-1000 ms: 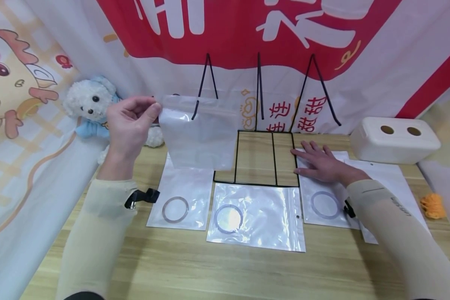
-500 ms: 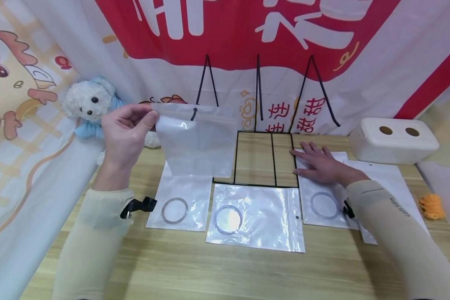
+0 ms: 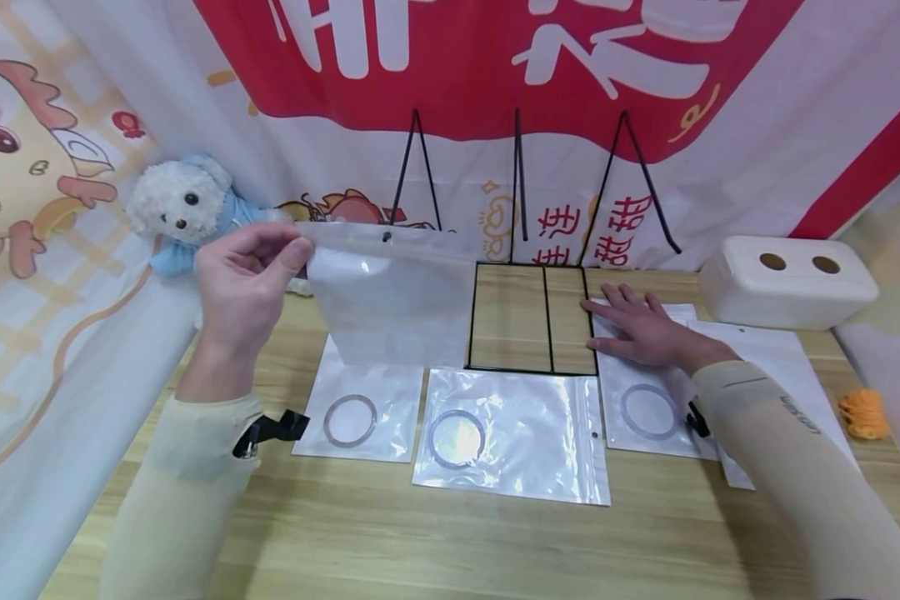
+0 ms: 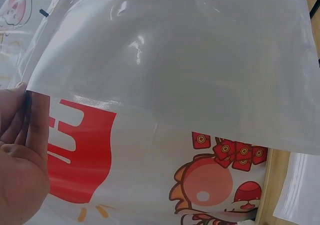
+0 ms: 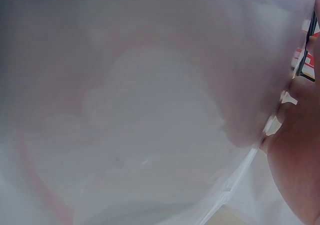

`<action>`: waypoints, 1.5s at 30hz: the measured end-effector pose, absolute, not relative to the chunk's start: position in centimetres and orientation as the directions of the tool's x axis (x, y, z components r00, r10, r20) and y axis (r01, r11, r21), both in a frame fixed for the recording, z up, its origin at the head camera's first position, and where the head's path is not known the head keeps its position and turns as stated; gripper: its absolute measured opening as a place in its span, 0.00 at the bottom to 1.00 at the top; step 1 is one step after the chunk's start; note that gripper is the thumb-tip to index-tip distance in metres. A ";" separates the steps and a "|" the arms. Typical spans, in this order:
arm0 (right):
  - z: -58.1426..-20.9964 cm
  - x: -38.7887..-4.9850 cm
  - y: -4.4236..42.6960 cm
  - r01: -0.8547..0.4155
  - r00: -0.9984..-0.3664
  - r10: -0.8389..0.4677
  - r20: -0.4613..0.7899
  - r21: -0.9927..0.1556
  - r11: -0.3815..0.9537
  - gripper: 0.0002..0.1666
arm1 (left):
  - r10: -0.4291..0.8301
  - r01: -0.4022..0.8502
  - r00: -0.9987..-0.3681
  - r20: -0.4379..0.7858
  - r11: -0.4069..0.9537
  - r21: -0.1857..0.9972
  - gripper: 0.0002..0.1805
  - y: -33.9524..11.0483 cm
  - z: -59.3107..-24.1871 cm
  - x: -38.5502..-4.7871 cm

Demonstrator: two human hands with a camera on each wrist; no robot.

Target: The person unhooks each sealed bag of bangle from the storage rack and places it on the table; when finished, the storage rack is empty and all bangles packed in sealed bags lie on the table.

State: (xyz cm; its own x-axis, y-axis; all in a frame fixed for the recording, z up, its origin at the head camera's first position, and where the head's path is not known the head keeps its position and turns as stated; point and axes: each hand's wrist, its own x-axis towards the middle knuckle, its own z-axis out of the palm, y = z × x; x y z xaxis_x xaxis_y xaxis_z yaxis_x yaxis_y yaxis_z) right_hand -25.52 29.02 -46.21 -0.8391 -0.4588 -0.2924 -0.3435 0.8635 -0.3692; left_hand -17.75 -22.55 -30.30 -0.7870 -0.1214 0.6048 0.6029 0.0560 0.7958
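My left hand (image 3: 240, 279) pinches the upper left corner of a whitish translucent zip bag (image 3: 397, 308), which hangs before the left hook (image 3: 404, 167) of a black wire rack (image 3: 548, 317). A dark spot shows at the bag's hole; whether the hook tip is still through it I cannot tell. In the left wrist view the bag (image 4: 175, 60) fills the upper part. My right hand (image 3: 641, 325) lies with fingers spread on a flat bag (image 3: 618, 383) holding a ring, fingertips at the rack's base. Bags with rings also lie at left (image 3: 397, 433) and middle (image 3: 532, 433).
Another white bag (image 3: 776, 375) lies right of my right hand. A white box with two holes (image 3: 795, 292) stands at the back right, an orange object (image 3: 864, 412) near the table's right edge. A plush dog (image 3: 176, 204) sits at the left by the printed cloth wall.
My left hand has moved down and slightly left with the bag. The hook end that crossed the bag's front now shows only as a dark spot at its hole. My right hand stays put.
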 end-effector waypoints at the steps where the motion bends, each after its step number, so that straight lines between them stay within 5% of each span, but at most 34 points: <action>1: -46.2 -25.5 29.0 -0.343 -0.839 -0.459 -0.292 -0.370 0.863 0.49 | -0.123 0.609 -0.784 0.609 0.042 0.792 0.05 -22.6 -30.3 -17.7; 19: -46.0 -25.4 29.0 -0.341 -0.839 -0.456 -0.298 -0.367 0.866 0.49 | -0.114 0.603 -0.783 0.612 0.103 0.791 0.04 -23.0 -29.6 -15.6; 45: -46.1 -25.5 28.9 -0.335 -0.837 -0.451 -0.310 -0.360 0.870 0.51 | -0.268 0.647 -0.743 0.613 -0.052 0.761 0.04 -29.3 -30.6 -11.1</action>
State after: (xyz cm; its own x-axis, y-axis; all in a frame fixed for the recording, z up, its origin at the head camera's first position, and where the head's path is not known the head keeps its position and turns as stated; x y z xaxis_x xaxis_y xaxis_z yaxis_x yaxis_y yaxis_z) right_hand -25.53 28.94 -46.12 -0.8372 -0.4506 -0.3098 -0.3352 0.8705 -0.3604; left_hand -11.08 -29.29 -30.61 -0.7429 -0.2682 0.6133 0.6469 -0.0524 0.7607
